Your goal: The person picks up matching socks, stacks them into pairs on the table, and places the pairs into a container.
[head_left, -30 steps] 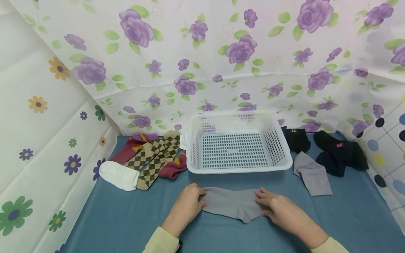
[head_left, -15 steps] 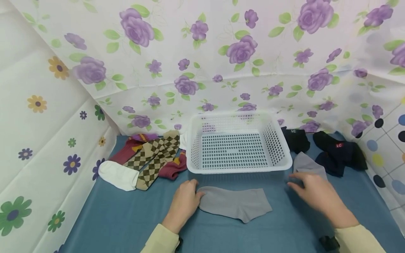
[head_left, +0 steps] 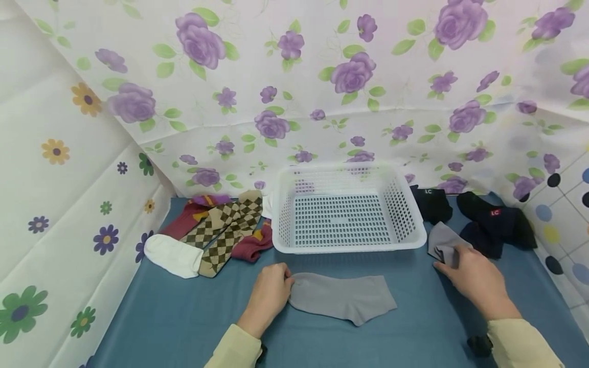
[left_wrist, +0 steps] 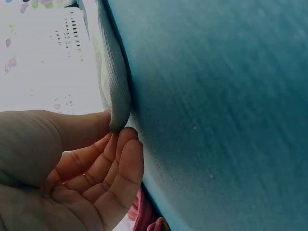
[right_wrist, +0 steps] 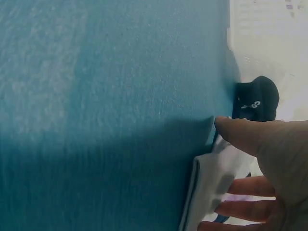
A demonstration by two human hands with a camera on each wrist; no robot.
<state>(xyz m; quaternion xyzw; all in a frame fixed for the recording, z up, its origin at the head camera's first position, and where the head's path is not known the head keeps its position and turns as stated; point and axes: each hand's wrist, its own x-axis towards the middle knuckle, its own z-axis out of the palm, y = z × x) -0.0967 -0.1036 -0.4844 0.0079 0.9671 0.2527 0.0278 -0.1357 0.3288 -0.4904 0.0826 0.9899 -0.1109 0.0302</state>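
"What sort of place is this?"

"A tabletop nook walled with printed sheeting: a rose-print sheet [head_left: 303, 76] across the top of the frame, a daisy-print sheet [head_left: 69, 204] down the left, a dotted tile-print sheet [head_left: 566, 225] at the right edge."

"Someone's laundry corner?"

"The white plastic basket [head_left: 349, 249], checked socks [head_left: 230, 235] and grey sock [head_left: 340, 299] on blue cloth [head_left: 340, 347] suit that. Home or studio, I can't tell."

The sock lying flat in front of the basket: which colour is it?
Plain grey; the sock shows best in the head view.
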